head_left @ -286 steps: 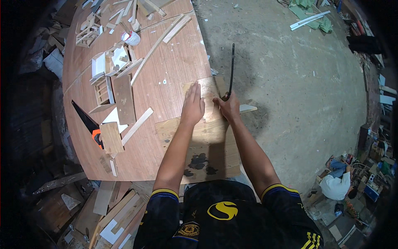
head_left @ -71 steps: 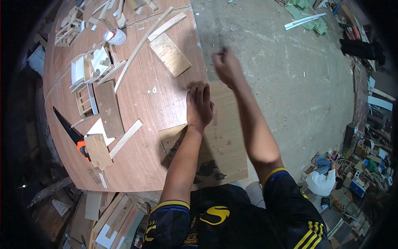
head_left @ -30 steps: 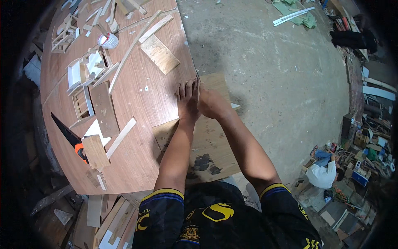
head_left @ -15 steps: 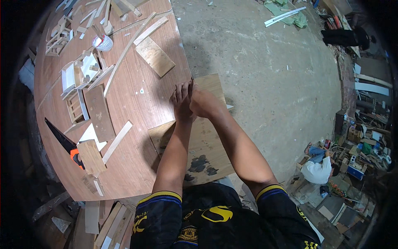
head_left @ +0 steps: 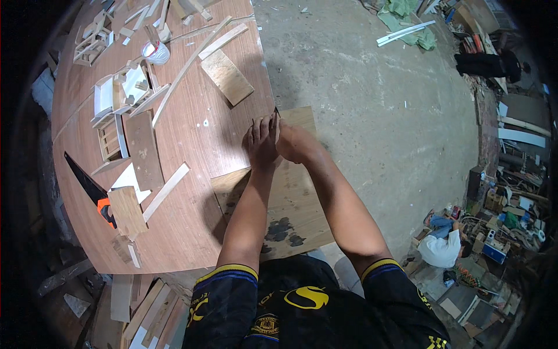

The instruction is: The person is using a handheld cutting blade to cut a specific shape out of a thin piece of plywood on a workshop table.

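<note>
A stained plywood board (head_left: 302,209) lies partly on the table and sticks out past its right edge. Both my hands are over its far part, close together. My left hand (head_left: 263,142) rests with its fingers stretched forward near the table's edge. Beside it, touching or nearly so, my right hand (head_left: 296,143) is closed, palm turned inward. A thin dark tip (head_left: 276,110) shows just beyond the fingers; what the right hand grips is hidden. Dark blotches mark the board's near part.
On the brown table (head_left: 192,221) lie a handsaw (head_left: 87,185) with an orange handle, a small plywood piece (head_left: 228,77), wood strips (head_left: 189,72), a white tub (head_left: 156,53) and small wooden models (head_left: 122,90). At the lower right, a person (head_left: 440,247) sits among clutter.
My view has tilted slightly, so the table's things appear shifted a little to the right. Both hands stay at about the same place on the board.
</note>
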A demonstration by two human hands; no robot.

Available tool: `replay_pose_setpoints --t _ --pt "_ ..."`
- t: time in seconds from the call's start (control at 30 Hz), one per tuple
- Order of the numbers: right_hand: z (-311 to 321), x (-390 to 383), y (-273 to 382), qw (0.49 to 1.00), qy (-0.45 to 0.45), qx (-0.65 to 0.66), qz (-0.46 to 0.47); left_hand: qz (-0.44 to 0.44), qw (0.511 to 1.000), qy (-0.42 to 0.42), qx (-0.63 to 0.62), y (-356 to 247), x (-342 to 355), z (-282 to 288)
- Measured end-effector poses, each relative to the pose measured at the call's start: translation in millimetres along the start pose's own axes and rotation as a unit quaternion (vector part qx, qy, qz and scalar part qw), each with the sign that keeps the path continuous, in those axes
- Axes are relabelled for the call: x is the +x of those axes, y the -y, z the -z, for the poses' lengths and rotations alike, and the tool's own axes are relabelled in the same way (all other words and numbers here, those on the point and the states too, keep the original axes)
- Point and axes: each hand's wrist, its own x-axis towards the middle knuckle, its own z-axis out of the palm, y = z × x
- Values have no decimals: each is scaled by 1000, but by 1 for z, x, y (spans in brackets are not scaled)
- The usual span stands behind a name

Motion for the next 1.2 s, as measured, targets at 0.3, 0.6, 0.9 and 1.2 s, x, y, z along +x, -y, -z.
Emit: replay_pose_setpoints --t 0.3,0.6,0.9,1.2 --pt "12 -5 4 999 48 -10 20 -1 997 70 31 -7 4 1" --pt "-12 -1 1 996 17 -89 4 -79 994 77 -9 0 6 -1" --pt "-26 -7 3 993 -47 -72 -82 -81 992 89 -28 -2 7 -1" --pt "-32 -5 11 988 -85 -104 -75 -66 997 44 11 0 3 -8"
